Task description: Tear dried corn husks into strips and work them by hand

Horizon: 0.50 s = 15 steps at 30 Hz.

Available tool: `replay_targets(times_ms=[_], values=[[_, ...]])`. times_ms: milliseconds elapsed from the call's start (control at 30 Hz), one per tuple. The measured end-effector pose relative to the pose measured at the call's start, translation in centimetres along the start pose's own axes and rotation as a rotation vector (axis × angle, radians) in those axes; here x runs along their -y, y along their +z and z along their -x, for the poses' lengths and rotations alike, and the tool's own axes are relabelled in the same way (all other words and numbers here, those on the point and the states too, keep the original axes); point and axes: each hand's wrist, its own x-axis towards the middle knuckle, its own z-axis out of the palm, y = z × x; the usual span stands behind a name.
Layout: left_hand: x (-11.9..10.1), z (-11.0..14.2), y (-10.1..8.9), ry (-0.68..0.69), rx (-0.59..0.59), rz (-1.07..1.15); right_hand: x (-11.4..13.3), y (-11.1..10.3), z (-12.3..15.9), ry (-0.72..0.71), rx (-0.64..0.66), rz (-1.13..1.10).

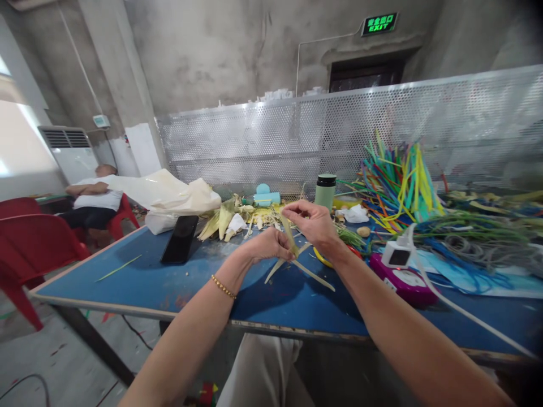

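Pale green-yellow leaf strips (pixel 314 276) cross one another over the front of the blue table, several ends sticking out. My left hand (pixel 271 246) pinches them where they cross, its thumb and fingers closed. Higher and to the right, my right hand (pixel 311 221) has its fingertips closed on the upper end of one strip that runs up from the crossing. Behind my right wrist, yellow handles (pixel 322 258), perhaps of scissors, are partly hidden. The fine folds at the crossing are too small to make out.
On the blue table (pixel 139 288) lie a black phone (pixel 180 239), husk scraps (pixel 223 220) and a magenta power socket (pixel 403 280) with a white cable. A green jar (pixel 325 192) and a bundle of coloured strips (pixel 403 181) stand behind. A seated person (pixel 95 195) is at left.
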Motion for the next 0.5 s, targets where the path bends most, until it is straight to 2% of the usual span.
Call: replay_targets(times_ms=[100,167,267,333,367,400,500], values=[[0.0,0.0,0.0,0.0,0.003,0.047,-0.5,-0.1,-0.1,-0.054,0.032,0.108],[0.1,-0.1,-0.1,-0.004,-0.03,0.119,-0.8,-0.8,-0.3,-0.125,-0.03,0.28],[0.4,-0.6,-0.4,0.001,-0.12,0.262,-1.0,-2.6,-0.8,-0.175,-0.35,0.537],[0.7,-0.9,-0.6,0.007,-0.191,0.378,-1.0,-3.7,-1.1,-0.119,-0.498,0.546],[0.8,-1.1,-0.7,0.018,-0.239,0.425,-1.1,-3.9,-1.2,-0.064,-0.481,0.501],[0.9,-1.3,-0.8,0.033,-0.277,0.453,-1.1,-4.0,-1.1,0.017,-0.38,0.425],[1.3,-1.6,-0.9,0.076,-0.327,0.468,-1.2,-3.0,-0.7,0.216,0.061,0.245]])
